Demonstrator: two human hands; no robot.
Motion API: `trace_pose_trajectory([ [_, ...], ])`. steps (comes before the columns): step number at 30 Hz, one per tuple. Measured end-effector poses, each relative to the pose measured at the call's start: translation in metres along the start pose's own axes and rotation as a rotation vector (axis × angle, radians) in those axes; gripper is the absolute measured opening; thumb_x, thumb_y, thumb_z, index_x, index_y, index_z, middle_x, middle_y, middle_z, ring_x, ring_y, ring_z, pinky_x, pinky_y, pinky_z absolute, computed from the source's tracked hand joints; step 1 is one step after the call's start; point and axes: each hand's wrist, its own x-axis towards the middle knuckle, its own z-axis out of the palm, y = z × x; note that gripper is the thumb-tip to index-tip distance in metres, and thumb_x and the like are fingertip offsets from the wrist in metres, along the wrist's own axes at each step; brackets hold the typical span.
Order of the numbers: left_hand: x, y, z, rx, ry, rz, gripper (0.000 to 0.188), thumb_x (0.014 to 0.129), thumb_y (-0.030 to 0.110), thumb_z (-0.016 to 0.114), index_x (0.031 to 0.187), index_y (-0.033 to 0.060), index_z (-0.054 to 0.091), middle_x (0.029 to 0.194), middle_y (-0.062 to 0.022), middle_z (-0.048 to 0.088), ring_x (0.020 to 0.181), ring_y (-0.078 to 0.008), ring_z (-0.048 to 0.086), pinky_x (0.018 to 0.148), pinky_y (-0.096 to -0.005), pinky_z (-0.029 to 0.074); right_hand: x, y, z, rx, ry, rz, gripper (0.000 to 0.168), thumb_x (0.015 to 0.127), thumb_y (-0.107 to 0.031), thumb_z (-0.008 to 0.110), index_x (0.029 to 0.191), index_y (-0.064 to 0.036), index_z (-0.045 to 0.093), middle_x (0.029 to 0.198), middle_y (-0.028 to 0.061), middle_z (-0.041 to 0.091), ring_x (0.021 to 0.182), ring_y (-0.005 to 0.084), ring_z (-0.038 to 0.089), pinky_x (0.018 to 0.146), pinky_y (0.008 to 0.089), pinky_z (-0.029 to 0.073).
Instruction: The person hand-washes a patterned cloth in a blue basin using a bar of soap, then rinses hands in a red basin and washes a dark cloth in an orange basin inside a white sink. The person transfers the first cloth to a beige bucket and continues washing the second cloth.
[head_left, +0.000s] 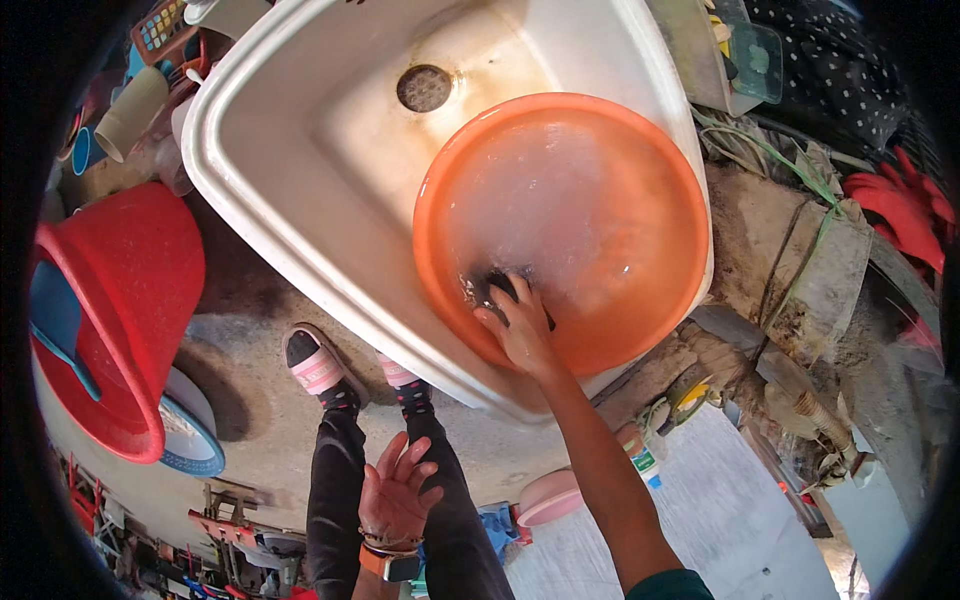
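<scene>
An orange plastic basin (652, 247) of cloudy water stands in a white sink (300, 187), beside its drain (424, 88). My right hand (521, 326) reaches over the basin's near rim, its fingertips at a dark, wet item (495, 283) partly under the water. What that item is cannot be made out, nor whether the fingers are closed around it. My left hand (395, 491), with a watch on its wrist, is held palm up over my legs, outside the sink, its fingers apart and nothing in it.
To the left stand a large red plastic tub (142, 262) with a blue dipper (56, 315) in it, and a blue-rimmed basin (199, 450). A pink basin (551, 497) and a bottle (643, 459) lie below the sink. Red gloves (892, 199) are at the right.
</scene>
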Motion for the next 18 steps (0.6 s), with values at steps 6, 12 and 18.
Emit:
trace_pose_trajectory([
  [6,-0.001,-0.007,-0.01,-0.002,-0.051,-0.002,0.055,0.089,0.044,0.033,0.128,0.0056,0.032,0.125,-0.0164,0.042,0.102,-0.0251,0.052,0.076,-0.0401,0.049,-0.002,-0.009,-0.015,-0.073,-0.042,0.078,0.04,0.079,-0.043,0.052,0.092,-0.006,0.057,0.095,0.0187,0.054,0.083,0.0384,0.053,0.07,0.0468,0.043],
  [12,-0.001,-0.01,-0.011,-0.004,-0.046,-0.005,0.055,0.089,0.044,0.033,0.128,0.0058,0.032,0.124,-0.0161,0.043,0.102,-0.0246,0.052,0.075,-0.0396,0.05,0.002,-0.01,-0.008,-0.315,-0.083,0.224,0.031,0.078,-0.036,0.052,0.078,-0.006,0.059,0.069,0.0173,0.06,0.065,0.0371,0.058,0.057,0.0464,0.046],
  [18,-0.001,-0.013,-0.01,0.026,-0.058,0.002,0.055,0.089,0.045,0.033,0.128,0.0063,0.032,0.123,-0.0154,0.044,0.101,-0.0241,0.052,0.075,-0.0393,0.05,0.006,0.018,-0.007,0.184,0.0,0.35,0.028,0.078,-0.028,0.052,0.082,-0.002,0.06,0.066,0.0182,0.059,0.062,0.0281,0.059,0.06,0.0362,0.047],
])
